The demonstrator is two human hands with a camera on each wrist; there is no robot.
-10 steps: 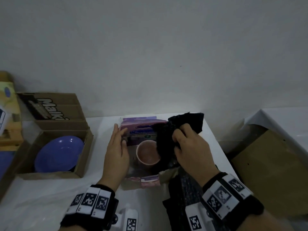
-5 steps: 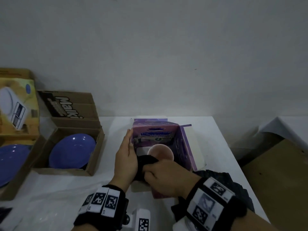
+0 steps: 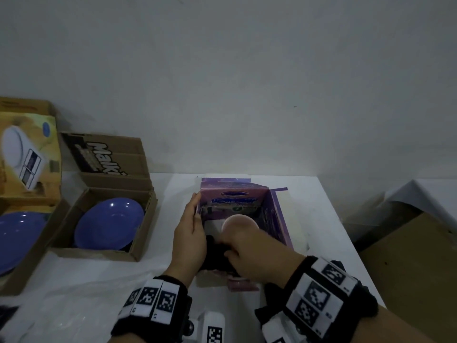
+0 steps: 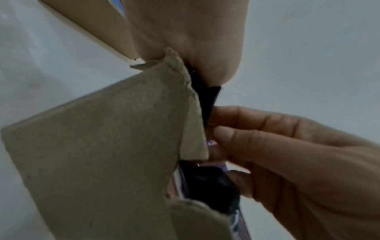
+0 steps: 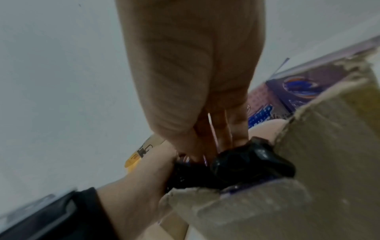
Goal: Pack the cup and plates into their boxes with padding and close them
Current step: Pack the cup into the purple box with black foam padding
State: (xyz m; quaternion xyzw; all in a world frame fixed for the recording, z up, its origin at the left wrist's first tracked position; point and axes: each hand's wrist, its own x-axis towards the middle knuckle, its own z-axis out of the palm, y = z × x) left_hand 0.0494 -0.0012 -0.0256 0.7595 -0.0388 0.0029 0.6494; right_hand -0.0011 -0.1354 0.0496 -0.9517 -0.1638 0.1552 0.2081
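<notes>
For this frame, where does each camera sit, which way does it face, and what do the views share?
Head: on the head, looking down at both hands, purple box, cup.
Left wrist: low beside the box flap, showing left hand fingers.
Right wrist: looks along the right hand.
Shared: all show the black padding.

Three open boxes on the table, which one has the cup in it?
The purple printed box between the hands holds the pink cup; the two brown cardboard boxes to its left each hold a blue plate.
</notes>
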